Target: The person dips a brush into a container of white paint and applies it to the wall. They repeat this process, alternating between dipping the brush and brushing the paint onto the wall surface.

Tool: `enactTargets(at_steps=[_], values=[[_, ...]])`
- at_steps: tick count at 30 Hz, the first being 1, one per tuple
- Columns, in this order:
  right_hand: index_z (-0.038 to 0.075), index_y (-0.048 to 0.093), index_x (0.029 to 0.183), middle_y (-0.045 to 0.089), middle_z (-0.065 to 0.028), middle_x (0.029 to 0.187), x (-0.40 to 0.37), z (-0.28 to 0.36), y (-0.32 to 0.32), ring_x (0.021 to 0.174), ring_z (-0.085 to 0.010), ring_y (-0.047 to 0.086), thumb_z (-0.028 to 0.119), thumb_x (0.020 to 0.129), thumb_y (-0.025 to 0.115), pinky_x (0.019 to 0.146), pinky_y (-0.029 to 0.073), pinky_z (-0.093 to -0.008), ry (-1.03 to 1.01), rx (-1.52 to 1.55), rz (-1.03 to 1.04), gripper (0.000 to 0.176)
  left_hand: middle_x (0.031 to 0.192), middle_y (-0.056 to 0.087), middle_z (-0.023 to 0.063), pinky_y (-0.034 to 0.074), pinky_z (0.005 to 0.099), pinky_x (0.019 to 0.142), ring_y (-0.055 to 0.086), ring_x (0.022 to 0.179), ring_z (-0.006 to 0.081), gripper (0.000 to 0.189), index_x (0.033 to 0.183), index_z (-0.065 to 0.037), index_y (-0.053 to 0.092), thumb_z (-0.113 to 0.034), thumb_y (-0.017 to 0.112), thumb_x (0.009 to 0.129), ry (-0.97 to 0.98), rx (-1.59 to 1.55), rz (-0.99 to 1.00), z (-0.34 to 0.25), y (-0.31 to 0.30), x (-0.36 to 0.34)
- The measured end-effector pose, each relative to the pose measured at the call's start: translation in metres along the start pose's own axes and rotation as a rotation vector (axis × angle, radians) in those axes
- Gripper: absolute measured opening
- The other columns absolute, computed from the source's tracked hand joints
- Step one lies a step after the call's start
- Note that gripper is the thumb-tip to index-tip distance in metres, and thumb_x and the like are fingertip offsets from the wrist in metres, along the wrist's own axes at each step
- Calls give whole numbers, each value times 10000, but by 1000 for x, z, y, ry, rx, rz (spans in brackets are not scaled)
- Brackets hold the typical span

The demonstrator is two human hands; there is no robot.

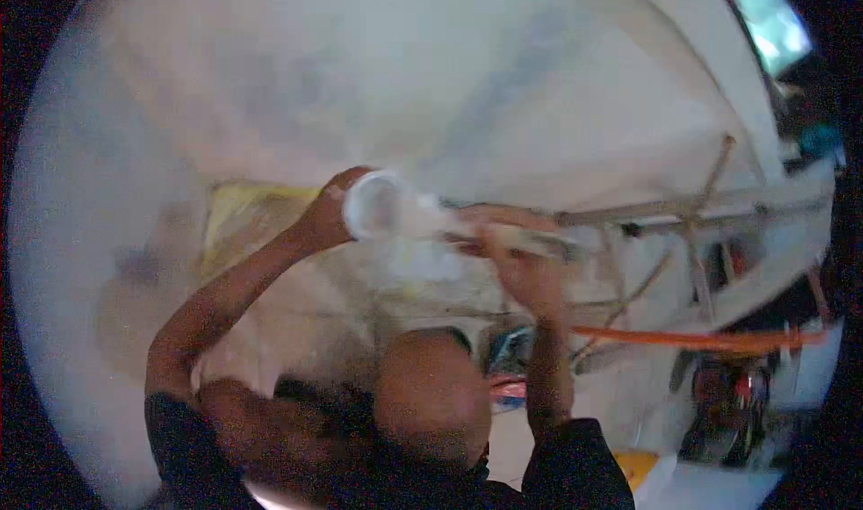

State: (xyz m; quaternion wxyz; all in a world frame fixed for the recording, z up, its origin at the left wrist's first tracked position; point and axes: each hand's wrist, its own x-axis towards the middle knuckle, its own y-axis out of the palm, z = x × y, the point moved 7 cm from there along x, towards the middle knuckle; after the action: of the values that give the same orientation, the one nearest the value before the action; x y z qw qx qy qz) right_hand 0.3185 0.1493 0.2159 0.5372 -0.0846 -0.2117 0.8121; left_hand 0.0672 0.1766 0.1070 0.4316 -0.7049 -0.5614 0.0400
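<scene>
My left hand (pixel 331 211) is closed around the side of a white round tub (pixel 355 213), whose open rim is turned towards me. My right hand (pixel 512 236) is closed on the handle of a slim, pale tool (pixel 539 238) that points left towards the tub. Whitish material (pixel 421 215) lies between the tool's left end and the tub, too smeared to tell whether it is on the tool. Motion blur hides the fingertips of both hands.
A large pale surface (pixel 378 69) spreads behind my hands, with a yellowish patch (pixel 261 209) at its lower left. To the right stand thin frame bars (pixel 692 218) and an orange bar (pixel 701 339). A bare rounded form, likely a knee (pixel 431 393), rises below my hands.
</scene>
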Motion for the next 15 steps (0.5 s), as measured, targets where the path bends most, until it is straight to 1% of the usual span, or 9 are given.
enactTargets(at_steps=[1, 2, 3, 4, 5, 7, 8, 10, 15], values=[[-3, 664, 1163, 711, -147, 1092, -2, 5, 5, 1011, -262, 710, 203, 1001, 604, 874, 587, -378, 75, -103, 33, 269, 1279, 584, 150, 450, 391, 1047, 558, 1209, 299, 664, 1241, -50, 588, -249, 846, 662, 5, 0, 3, 21, 13, -2], [34, 679, 1170, 718, -122, 1097, -3, 14, 9, 1016, -227, 709, 202, 988, 623, 883, 569, -361, 154, -204, 61, 253, 1286, 577, 160, 431, 419, 1057, 553, 1208, 315, 699, 1269, -43, 568, -249, 853, 665, 25, -59, 38, 3, 7, 6], [79, 703, 1150, 732, -77, 1069, -4, 55, 8, 962, -186, 704, 197, 966, 650, 875, 540, -341, -142, -306, 122, 224, 1293, 570, 170, 411, 448, 1068, 547, 1207, 331, 733, 1298, -37, 549, -249, 860, 669, 42, -111, 75, -16, 0, 10], [70, 708, 1130, 739, -85, 1040, 2, 35, 20, 929, -185, 704, 194, 964, 655, 859, 541, -337, -156, -128, 87, 214, 1293, 570, 170, 411, 448, 1068, 547, 1207, 331, 733, 1298, -37, 549, -249, 860, 669, 112, -127, 78, -18, 9, 11], [61, 714, 1111, 746, -93, 1012, 10, 13, 30, 896, -183, 703, 191, 961, 659, 843, 541, -334, -184, 53, 58, 205, 1277, 573, 172, 426, 442, 1050, 554, 1198, 330, 729, 1282, -37, 545, -229, 865, 656, 77, -96, 90, -9, 17, 12], [64, 715, 1100, 751, -121, 962, 13, 22, 30, 878, -170, 702, 169, 948, 675, 822, 540, -330, -58, 64, 188, 189, 1246, 579, 176, 456, 432, 1013, 569, 1180, 329, 723, 1251, -38, 538, -189, 874, 630, -25, -20, 111, 21, 30, 7], [64, 715, 1100, 751, -121, 962, 15, 17, 32, 878, -170, 702, 169, 948, 675, 822, 540, -330, -69, 47, 159, 189, 1246, 579, 176, 456, 432, 1013, 569, 1180, 329, 723, 1251, -38, 538, -189, 874, 630, 10, -20, 109, 39, 40, 2], [70, 718, 1096, 748, -142, 934, 18, 9, 35, 878, -168, 707, 148, 937, 684, 804, 541, -332, -225, 15, 65, 181, 1221, 582, 169, 456, 427, 1010, 569, 1176, 320, 763, 1262, -33, 512, -177, 886, 614, -258, -249, 167, 89, 66, -3], [71, 723, 1082, 745, -136, 973, 24, 8, 33, 919, -168, 698, 178, 939, 689, 839, 540, -344, -233, -81, 81, 182, 1185, 606, 138, 477, 427, 992, 611, 1103, 305, 786, 1277, -27, 514, -296, 907, 652, 41, -173, -6, 20, 40, 20]])
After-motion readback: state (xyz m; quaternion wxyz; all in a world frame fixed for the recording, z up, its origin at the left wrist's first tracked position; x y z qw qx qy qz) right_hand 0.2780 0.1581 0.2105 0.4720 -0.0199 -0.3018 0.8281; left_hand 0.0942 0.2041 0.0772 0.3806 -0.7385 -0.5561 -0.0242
